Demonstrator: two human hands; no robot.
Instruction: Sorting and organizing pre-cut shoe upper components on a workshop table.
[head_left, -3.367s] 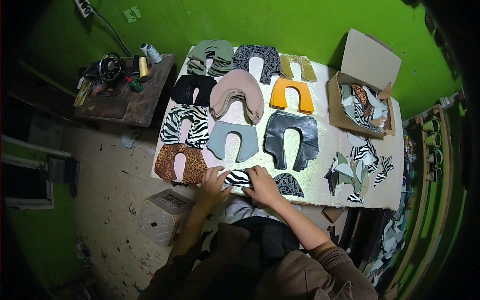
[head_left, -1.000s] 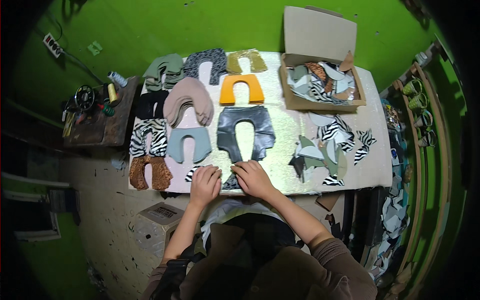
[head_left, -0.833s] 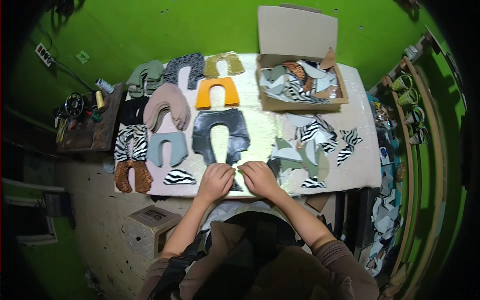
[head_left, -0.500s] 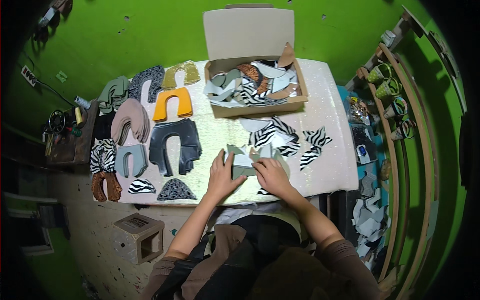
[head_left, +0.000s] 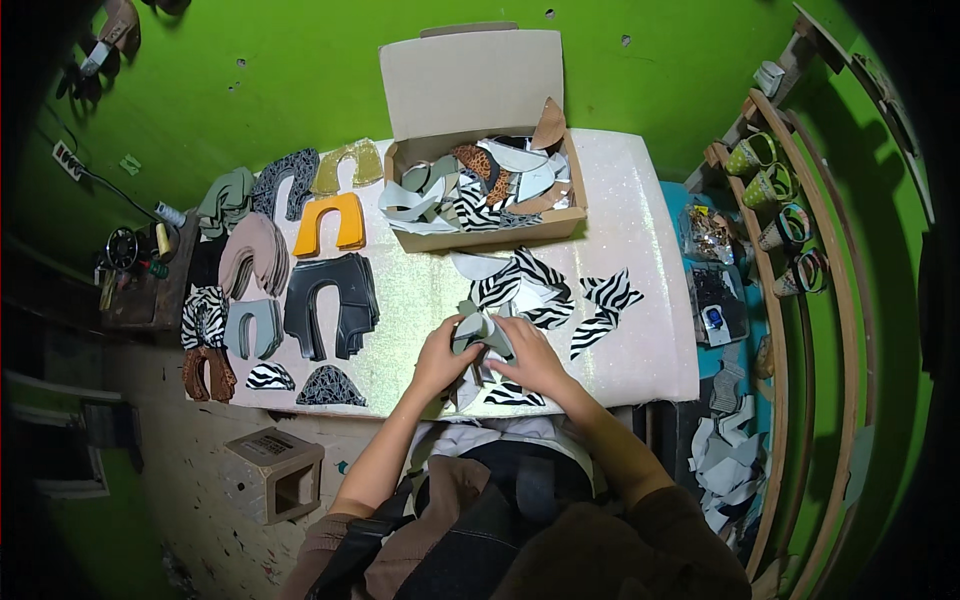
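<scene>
Near the table's front edge, my left hand (head_left: 443, 357) and my right hand (head_left: 532, 356) grip grey-green cut pieces of sheet material (head_left: 482, 334) between them. The pieces are bent and curl up between my fingers; how many there are I cannot tell. White and grey scraps show below my palms, partly hidden. Zebra-striped cut pieces (head_left: 545, 290) lie just beyond my right hand, next to a pale curved piece (head_left: 478, 265). Another zebra-striped scrap (head_left: 607, 308) rests farther right, and a small striped one (head_left: 515, 396) is by my right wrist.
An open cardboard box (head_left: 487, 238) full of mixed offcuts stands at the back. Stacks of U-shaped pieces cover the left side, among them black (head_left: 358, 305), orange (head_left: 350, 225) and pink (head_left: 268, 250). A wooden rack (head_left: 755, 215) with sandals stands on the right; a box stool (head_left: 270, 475) is lower left.
My hands have come closer together and lifted the grey-green pieces, which are now bent upward. The whole view has shifted slightly.
</scene>
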